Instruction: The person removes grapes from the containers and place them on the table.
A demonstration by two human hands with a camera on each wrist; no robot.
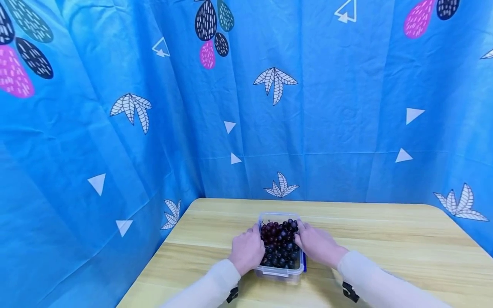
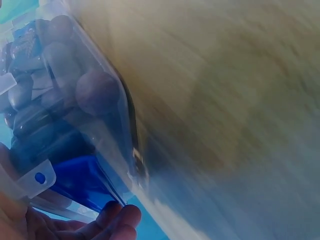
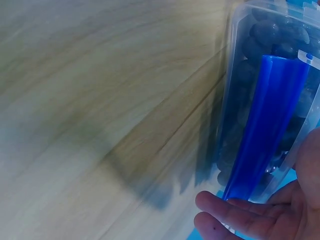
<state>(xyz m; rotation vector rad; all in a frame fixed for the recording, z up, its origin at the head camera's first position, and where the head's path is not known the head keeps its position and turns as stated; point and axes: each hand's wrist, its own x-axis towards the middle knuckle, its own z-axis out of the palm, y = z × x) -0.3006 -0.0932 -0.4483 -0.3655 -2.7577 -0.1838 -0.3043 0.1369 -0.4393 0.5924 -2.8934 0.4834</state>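
Observation:
A clear plastic food container [image 1: 280,272] filled with dark purple and reddish grapes [image 1: 283,246] is between my two hands, with no lid on top. My left hand [image 1: 248,250] grips its left wall, and my right hand [image 1: 317,244] holds the right wall, thumb at the rim. Blue side latches hang down outside: one latch [image 2: 82,182] shows above the left fingertips [image 2: 131,215], the other latch [image 3: 272,120] above the right fingers [image 3: 225,207]. Whether the container's base touches the table cannot be told.
The light wood table [image 1: 385,239] extends on both sides of the container. Behind and to the left hangs a blue patterned curtain [image 1: 327,128], meeting the table's far edge. Both forearms wear pale sleeves [image 1: 371,273] with a dark strap [image 1: 349,291] under the right wrist.

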